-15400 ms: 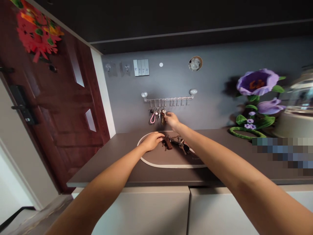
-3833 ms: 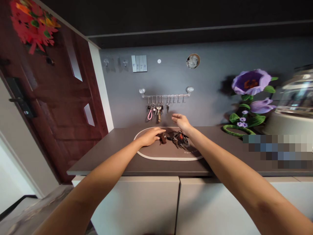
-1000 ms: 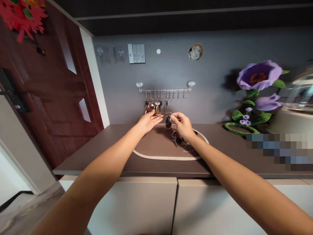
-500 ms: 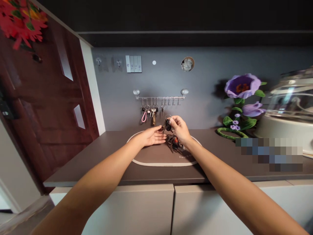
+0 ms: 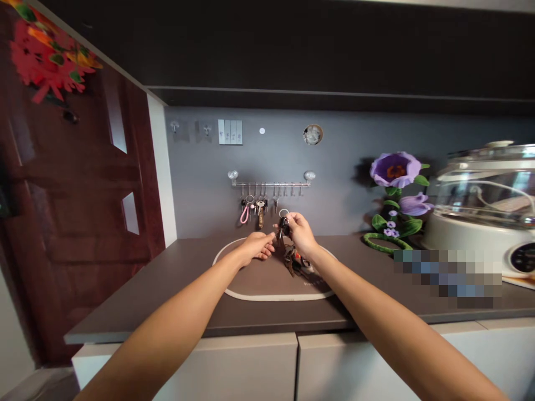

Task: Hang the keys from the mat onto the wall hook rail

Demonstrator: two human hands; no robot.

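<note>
Keys (image 5: 283, 227) are dangling just at the fingertips of the right hand (image 5: 301, 234), their metal ring (image 5: 283, 211) poking up above. From my far post I am reading that thumb and forefinger as pinching the bunch. The left hand (image 5: 256, 249) is hovering just across from them, fingers half curled, thumb pointing toward the bunch; whether its tips are touching or gripping anything, I am not managing to tell. Just below the right fingers, a heap of further keys (image 5: 291, 263) is lying on an oval, pale-edged mat (image 5: 251, 281), which is resting on the dark counter (image 5: 167, 289). Behind and above both sets of fingertips, a clear hook rail (image 5: 271, 184) is running along the grey wall (image 5: 200, 189). From it I am seeing a pink loop (image 5: 242, 217) and a brown tag (image 5: 261, 218) hanging, up and left of the right fingers, and a small key (image 5: 276, 206) hanging nearer to them. Well to the right of the fingers, a purple flower (image 5: 395, 170) is standing beside a white appliance (image 5: 468, 236) with a clear top. Far off to the left, a dark red door (image 5: 96, 184) is showing.
</note>
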